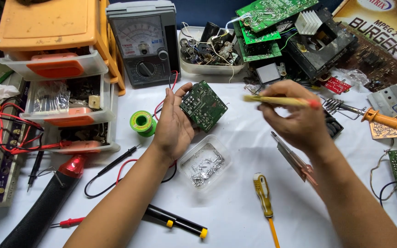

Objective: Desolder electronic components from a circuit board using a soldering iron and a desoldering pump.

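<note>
My left hand [173, 121] holds a small green circuit board [204, 105] by its edge, tilted above the white table, solder side up. My right hand [295, 115] grips a thin yellow-handled brush or tool [276, 100], blurred, held level with its tip pointing toward the board. Tool and board are a short gap apart. Below the board lies a clear plastic lid [204, 161] with several small metal parts in it.
Analog multimeter [144, 41] and orange drawer unit [60, 69] at the back left. Green solder spool [141, 122], black and red probes [116, 160], yellow screwdriver [263, 193], tweezers [292, 158], soldering iron on its stand [382, 120], several green boards at back right.
</note>
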